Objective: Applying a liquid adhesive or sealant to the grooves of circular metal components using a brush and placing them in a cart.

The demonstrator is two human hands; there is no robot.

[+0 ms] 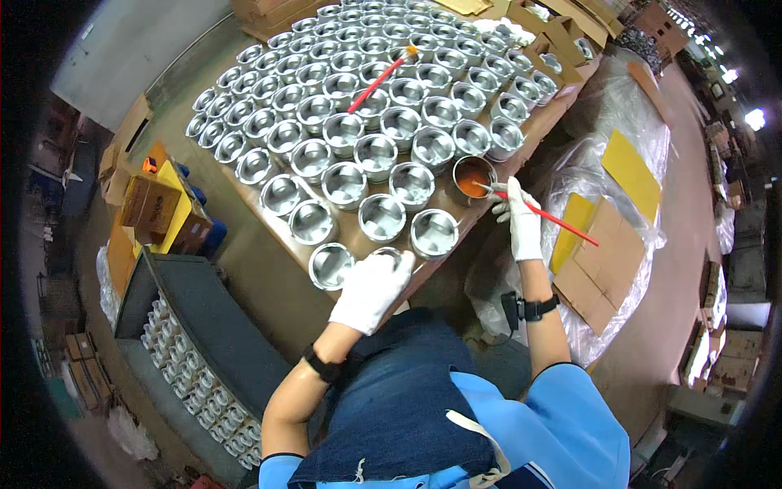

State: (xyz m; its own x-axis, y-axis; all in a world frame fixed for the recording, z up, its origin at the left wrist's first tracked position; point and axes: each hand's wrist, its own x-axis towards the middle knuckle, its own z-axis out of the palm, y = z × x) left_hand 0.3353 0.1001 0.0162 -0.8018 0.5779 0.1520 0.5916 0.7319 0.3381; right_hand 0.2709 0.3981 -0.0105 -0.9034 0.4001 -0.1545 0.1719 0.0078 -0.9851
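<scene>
Rows of silvery metal pistons [376, 153], hollow side up, stand close together on a brown table. My left hand [372, 292], in a white glove, is at the table's near corner, its fingers closed round the rim of one piston [389, 254] and partly covering it. My right hand [521, 218], also gloved, grips a red-handled brush [564, 225] by its shaft. The brush's other end reaches into a round tin [474, 181] of orange-brown liquid at the table's right edge. A second red-handled brush [380, 81] lies across the piston tops farther back.
Left of me stands a dark rack [220, 306] holding rows of smaller-looking metal parts. Clear plastic sheeting [603, 155] with cardboard [603, 265] and yellow sheets [634, 173] lies right of the table. Opened cartons [562, 41] sit at its far right corner.
</scene>
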